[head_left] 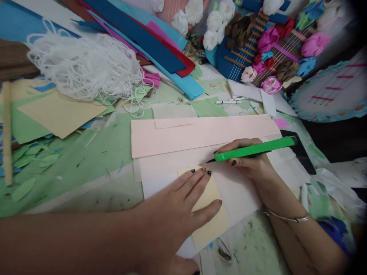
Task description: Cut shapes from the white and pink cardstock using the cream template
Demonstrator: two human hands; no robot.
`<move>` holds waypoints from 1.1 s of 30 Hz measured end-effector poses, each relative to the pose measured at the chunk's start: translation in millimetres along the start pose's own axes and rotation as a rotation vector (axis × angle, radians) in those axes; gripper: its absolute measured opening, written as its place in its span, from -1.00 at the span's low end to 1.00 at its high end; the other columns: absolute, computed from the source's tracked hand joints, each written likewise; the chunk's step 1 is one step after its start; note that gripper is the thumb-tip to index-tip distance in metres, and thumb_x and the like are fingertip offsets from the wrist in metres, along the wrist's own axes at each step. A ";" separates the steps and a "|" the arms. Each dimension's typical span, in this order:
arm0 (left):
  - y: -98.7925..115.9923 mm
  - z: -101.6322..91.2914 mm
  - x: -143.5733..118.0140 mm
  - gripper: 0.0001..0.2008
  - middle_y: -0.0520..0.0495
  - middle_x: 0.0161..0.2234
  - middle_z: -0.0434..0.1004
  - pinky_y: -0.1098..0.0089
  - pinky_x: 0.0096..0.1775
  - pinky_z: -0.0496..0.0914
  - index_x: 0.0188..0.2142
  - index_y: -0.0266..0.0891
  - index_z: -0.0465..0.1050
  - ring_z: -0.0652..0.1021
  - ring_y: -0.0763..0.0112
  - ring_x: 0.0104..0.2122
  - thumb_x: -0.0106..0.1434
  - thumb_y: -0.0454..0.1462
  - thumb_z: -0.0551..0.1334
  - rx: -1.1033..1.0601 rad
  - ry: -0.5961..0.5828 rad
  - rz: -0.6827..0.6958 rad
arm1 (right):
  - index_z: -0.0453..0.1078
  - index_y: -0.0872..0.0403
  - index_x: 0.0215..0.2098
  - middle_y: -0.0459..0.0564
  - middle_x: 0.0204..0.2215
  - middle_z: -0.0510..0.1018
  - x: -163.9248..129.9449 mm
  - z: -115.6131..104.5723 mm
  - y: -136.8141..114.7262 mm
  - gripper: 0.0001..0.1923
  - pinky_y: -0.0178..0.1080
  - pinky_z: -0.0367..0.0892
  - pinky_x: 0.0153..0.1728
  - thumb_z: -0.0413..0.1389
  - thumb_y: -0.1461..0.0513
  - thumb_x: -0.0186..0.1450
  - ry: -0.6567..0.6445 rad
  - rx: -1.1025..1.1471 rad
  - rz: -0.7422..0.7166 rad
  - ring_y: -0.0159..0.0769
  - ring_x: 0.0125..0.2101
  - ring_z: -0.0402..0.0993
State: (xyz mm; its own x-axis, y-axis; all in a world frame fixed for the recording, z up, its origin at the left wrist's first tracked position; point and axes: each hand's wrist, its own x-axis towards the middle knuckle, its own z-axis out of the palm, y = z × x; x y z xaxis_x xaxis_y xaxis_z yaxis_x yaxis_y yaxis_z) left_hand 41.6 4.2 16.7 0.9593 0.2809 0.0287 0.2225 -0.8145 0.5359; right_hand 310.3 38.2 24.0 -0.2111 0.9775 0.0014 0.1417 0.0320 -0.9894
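My left hand (183, 206) lies flat with spread fingers on a pale yellow card (213, 225), pressing it onto white paper (241, 200). In my right hand (248, 162) is a green utility knife (255, 149), its handle gripped between thumb and fingers. The knife's dark tip points left, close to the top edge of the yellow card; whether it touches the paper I cannot tell. Just beyond both hands a folded strip of pale pink paper (200, 133) lies across the white sheet.
A tangled heap of white string (86, 65) is at the upper left, beside stacked coloured paper (160, 46). Paper scraps (37, 152) and a wooden stick (7, 133) lie left. Guitar-shaped crafts with paper flowers (246, 42) stand at the back, and white pens (229, 102) lie before them.
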 end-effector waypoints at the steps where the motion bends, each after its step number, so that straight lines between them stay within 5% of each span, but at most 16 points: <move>1: 0.2 -0.3 0.0 -0.04 -0.48 0.38 -0.29 -0.16 0.25 -0.01 0.35 -0.22 0.02 -0.10 -0.28 0.34 0.08 0.10 0.33 0.002 0.000 -0.001 | 0.62 -0.05 -0.35 -0.03 -0.32 0.69 0.2 -0.5 0.0 -0.76 -0.21 0.55 -0.28 0.42 0.12 0.00 0.005 0.001 0.000 -0.15 -0.29 0.64; 33: 0.6 -3.2 1.4 -0.03 -0.52 0.37 -0.31 -0.15 0.25 0.00 0.35 -0.22 0.03 -0.14 -0.25 0.35 0.06 0.10 0.34 0.002 -0.025 -0.008 | 0.62 -0.10 -0.33 -0.02 -0.31 0.69 -2.0 -7.9 -3.3 -0.77 -0.10 0.56 -0.23 0.41 0.10 0.02 0.001 -0.082 0.004 -0.08 -0.26 0.63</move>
State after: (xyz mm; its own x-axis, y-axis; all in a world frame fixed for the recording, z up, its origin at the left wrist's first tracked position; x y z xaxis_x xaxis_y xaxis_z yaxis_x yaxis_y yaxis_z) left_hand 42.5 5.7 19.8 0.9616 0.2744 0.0031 0.2303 -0.8131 0.5347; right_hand 317.9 37.8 28.4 -0.2091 0.9779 -0.0026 0.2209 0.0446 -0.9743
